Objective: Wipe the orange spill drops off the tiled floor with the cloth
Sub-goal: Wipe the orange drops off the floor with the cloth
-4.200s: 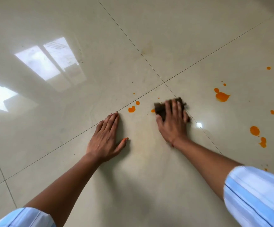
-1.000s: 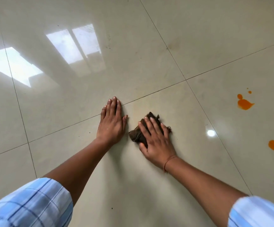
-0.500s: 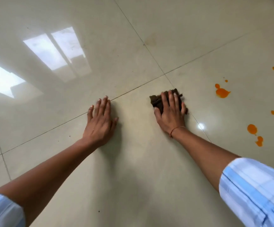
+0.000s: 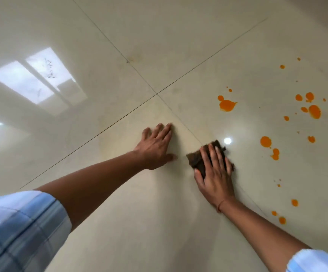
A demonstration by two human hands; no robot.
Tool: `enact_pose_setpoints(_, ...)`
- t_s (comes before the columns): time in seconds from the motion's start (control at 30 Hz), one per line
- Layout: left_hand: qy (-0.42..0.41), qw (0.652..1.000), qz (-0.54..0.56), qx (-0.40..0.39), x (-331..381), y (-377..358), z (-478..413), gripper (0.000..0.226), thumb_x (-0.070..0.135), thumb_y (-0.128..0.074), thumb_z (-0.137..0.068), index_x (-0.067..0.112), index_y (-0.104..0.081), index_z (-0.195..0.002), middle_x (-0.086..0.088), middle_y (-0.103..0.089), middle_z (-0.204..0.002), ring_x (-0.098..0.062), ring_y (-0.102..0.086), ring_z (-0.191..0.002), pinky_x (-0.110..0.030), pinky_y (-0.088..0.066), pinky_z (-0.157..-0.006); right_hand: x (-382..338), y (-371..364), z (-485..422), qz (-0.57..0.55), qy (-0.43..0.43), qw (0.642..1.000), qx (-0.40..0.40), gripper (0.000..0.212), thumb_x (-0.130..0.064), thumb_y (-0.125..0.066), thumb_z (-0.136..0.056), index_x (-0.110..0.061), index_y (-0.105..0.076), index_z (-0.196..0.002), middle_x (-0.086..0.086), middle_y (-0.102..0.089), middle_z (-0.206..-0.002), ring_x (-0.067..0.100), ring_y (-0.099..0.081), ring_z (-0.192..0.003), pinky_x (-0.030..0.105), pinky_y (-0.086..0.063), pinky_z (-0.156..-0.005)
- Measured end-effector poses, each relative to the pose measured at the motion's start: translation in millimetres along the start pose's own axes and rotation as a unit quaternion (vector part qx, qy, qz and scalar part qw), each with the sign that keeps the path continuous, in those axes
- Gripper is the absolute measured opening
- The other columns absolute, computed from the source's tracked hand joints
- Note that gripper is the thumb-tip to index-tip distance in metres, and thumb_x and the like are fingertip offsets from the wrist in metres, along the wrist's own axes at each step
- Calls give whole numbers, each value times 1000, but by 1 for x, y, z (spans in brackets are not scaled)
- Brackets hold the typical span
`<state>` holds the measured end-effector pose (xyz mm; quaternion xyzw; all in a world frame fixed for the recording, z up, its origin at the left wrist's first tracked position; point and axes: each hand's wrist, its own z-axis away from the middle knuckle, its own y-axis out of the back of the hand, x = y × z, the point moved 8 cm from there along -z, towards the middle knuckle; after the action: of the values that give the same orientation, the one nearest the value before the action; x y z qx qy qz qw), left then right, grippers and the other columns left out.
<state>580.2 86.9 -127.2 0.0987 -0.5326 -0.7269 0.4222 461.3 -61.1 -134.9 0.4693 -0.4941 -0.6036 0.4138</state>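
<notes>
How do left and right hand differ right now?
The left hand lies bare and flat on the tiled floor; the right hand presses the brown cloth. The left hand sits farther from the orange drops; the right hand is nearer. The right wrist wears a thin band; the left shows none. Both lie palm down, fingers extended.

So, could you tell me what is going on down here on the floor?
A person is wiping orange spill drops off the tiled floor. The right hand presses a dark brown cloth flat on the tile, while the left hand rests open on the floor beside it. Many drops remain to the right of the cloth, not yet wiped.
</notes>
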Motion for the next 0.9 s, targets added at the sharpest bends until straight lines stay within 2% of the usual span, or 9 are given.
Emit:
enact_pose_setpoints(0.07, 38, 996, -14, -80, 3, -12, -7, 139, 75, -66, -63, 11, 24, -147, -4, 35, -153, -32, 28, -141, -63, 5, -113, 13, -3, 6, 0, 12, 1000, -26, 72, -50, -38, -86, -21, -28, -152, 7, -22, -160, 24, -17, -148, 51, -20, -115)
enact_pose_setpoints(0.17, 67, 991, -22, -117, 13, -19, -12, 160, 70, -80, -45, 9, 29, -144, -7, 40, -150, -38, 32, -138, -69, 2, -109, 20, 1, -58, -1, -29, 999, -26, 73, -53, -32, -85, -20, -31, -151, 9, -24, -159, 27, -18, -147, 51, -17, -117)
enact_pose_setpoints(0.27, 84, 989, -27, -117, 11, -19, -16, 162, 68, -82, -43, 9, 29, -144, -6, 41, -150, -39, 31, -138, -70, 0, -108, 16, 1, -100, -15, -67, 998, 0, 70, -51, -33, -87, -19, -33, -150, 10, -26, -159, 27, -17, -147, 50, -13, -117)
enact_pose_setpoints(0.37, 93, 987, -38, -129, 15, -17, -14, 162, 65, -84, -44, 7, 29, -144, -8, 40, -150, -41, 29, -139, -70, -5, -109, 16, -1, -46, -26, -54, 998, 22, 68, -48, -38, -88, -18, -34, -150, 11, -28, -158, 27, -21, -146, 50, -15, -116)
enact_pose_setpoints(0.47, 114, 983, -64, -131, 25, -9, -13, 162, 63, -86, -42, 8, 28, -144, -10, 35, -153, -44, 22, -140, -69, -13, -109, 18, -6, -9, -27, -24, 999, -23, 70, -49, -36, -88, -20, -29, -152, 9, -24, -159, 26, -17, -147, 50, -14, -116)
enact_pose_setpoints(0.63, 87, 979, -120, -140, 40, -7, -25, 161, 58, -88, -44, 16, 31, -144, -8, 38, -151, -45, 24, -140, -66, -15, -109, 36, 3, -103, -42, -97, 994, 7, 69, -49, -37, -87, -18, -36, -148, 11, -28, -158, 28, -19, -147, 51, -15, -116)
enact_pose_setpoints(0.77, 87, 969, -133, -190, 42, -6, -26, 159, 57, -87, -47, 15, 33, -142, -10, 42, -148, -48, 20, -139, -61, -28, -107, 35, 6, -36, -48, -108, 993, 24, 66, -46, -41, -88, -16, -40, -147, 13, -33, -155, 30, -26, -145, 51, -17, -115)
enact_pose_setpoints(0.83, 95, 962, -150, -209, 49, 5, -28, 156, 64, -83, -47, 14, 28, -145, -11, 34, -153, -46, 10, -142, -61, -28, -107, 35, 4, -12, -45, -102, 994, -12, 68, -47, -38, -88, -18, -36, -149, 12, -30, -157, 29, -22, -146, 50, -14, -115)
enact_pose_setpoints(0.9, 109, 961, -151, -205, 62, 21, -39, 151, 74, -78, -45, 13, 11, -151, -12, 13, -159, -42, -4, -143, -66, -19, -108, 42, 4, -15, -41, -111, 993, -29, 70, -48, -39, -86, -20, -32, -150, 11, -27, -158, 28, -19, -146, 49, -12, -114)
